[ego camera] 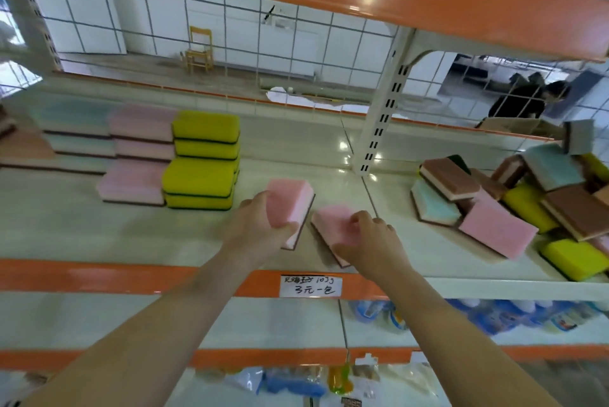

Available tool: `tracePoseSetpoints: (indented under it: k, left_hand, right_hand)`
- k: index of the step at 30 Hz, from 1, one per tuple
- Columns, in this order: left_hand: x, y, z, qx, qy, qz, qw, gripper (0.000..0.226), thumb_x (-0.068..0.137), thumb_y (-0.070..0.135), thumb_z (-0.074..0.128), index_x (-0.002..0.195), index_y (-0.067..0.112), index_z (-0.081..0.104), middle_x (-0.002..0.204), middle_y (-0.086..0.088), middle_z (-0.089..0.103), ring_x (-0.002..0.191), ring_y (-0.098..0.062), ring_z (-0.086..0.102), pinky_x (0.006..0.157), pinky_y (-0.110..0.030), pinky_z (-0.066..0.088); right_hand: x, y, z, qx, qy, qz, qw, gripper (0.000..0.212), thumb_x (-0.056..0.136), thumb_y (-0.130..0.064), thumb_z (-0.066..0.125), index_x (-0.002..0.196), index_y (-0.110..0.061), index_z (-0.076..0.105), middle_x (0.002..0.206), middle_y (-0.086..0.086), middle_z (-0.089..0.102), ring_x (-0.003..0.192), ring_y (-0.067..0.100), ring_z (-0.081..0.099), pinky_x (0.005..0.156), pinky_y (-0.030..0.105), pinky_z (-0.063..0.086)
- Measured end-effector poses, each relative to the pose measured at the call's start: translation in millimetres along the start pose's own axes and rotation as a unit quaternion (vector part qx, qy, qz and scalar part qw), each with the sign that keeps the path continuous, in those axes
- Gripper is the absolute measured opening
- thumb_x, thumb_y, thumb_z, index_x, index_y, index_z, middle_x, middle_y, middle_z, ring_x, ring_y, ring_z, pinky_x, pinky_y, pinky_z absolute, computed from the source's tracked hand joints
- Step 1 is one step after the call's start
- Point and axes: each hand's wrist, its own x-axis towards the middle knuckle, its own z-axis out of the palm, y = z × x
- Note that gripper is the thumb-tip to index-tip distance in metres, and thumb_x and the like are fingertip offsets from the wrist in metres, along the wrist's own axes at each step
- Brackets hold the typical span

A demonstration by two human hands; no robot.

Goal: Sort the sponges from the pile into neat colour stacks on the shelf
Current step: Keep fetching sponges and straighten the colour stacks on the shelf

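The sponge pile point(527, 195) runs off the right edge. The leftmost stacks point(19, 146) are blurred and cut by the left edge. The price label point(311, 286) handwriting is unreadable.

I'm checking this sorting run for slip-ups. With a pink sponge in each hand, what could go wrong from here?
1. The pink stacks sit tight between the blue stacks and yellow stacks; setting two sponges down together may nudge a neighbour.
2. The right hand grips its pink sponge near one end, so it could slip.
3. The pile leans loosely and may slide.
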Motion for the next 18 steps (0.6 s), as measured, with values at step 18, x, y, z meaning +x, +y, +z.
tracePoseSetpoints:
  k: [18]
  left_hand:
    - [-36, -79, -92, -0.032, -0.005, 0.03, 0.999, 0.075, 0.077, 0.03, 0.074, 0.14, 0.013, 0.038, 0.139, -0.007, 0.044, 0.126, -0.021, 0.043, 0.098, -0.025, 0.033]
  right_hand:
    - [-64, -99, 32, 0.028, 0.022, -0.035, 0.999, 0.06, 0.084, -0.038, 0.063, 0.134, -0.015, 0.04, 0.122, 0.012, 0.05, 0.112, 0.03, 0.047, 0.09, 0.031, 0.037]
